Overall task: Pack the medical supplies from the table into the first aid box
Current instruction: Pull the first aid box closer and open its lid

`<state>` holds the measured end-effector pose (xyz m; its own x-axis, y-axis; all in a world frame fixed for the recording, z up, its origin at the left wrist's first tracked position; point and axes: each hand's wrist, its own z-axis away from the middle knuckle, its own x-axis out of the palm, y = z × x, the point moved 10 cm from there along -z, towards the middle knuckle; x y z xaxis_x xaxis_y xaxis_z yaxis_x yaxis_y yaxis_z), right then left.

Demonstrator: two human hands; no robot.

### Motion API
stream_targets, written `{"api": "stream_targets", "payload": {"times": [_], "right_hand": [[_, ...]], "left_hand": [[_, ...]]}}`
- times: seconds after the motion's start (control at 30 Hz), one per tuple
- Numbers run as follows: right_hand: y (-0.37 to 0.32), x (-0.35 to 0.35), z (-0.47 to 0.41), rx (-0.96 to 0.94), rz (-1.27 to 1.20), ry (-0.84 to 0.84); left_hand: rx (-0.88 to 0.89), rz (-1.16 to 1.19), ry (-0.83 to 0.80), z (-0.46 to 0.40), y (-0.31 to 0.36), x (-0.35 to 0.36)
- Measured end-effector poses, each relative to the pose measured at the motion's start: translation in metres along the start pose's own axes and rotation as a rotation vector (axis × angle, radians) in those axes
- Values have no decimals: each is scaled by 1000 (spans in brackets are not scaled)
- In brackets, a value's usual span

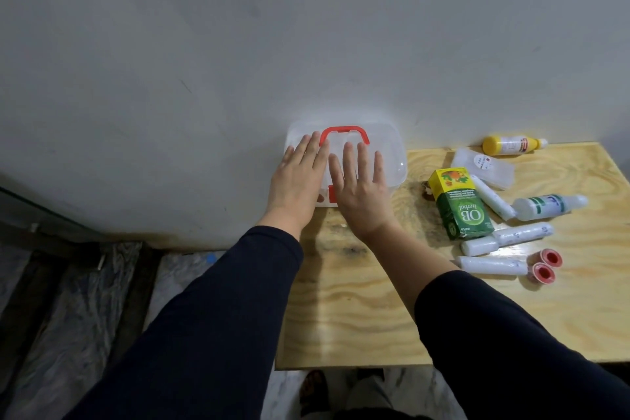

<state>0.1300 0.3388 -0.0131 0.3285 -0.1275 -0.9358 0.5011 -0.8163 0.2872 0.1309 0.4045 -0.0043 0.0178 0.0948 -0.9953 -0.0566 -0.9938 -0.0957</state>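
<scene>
**Both hands flat over the closed box**

The first aid box (392, 153), clear plastic with a red handle (344, 133), sits shut at the table's (358, 317) far left corner against the wall. The left hand (300, 181) and right hand (358, 194) lie over its lid, fingers straight, gripping nothing. To the right lie a green carton (460, 208), yellow bottle (511, 145), white bottle (549, 206), bandage rolls (491, 264) and two tape rolls (545, 264).

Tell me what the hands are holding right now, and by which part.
Nothing is held. The left hand and right hand lie flat, fingers straight, over the first aid box lid.
</scene>
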Motion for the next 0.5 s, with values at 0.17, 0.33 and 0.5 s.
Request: {"api": "stream_targets", "payload": {"times": [0.17,0.33,0.5], "right_hand": [[1,-1,0,36,0,-37],[6,2,8,60,16,-53],[21,6,15,-68,-14,-51]], "left_hand": [[2,-7,2,0,1,-4],[-3,60,16,1,5,-1],[41,60,54,2,-3,-1]]}}
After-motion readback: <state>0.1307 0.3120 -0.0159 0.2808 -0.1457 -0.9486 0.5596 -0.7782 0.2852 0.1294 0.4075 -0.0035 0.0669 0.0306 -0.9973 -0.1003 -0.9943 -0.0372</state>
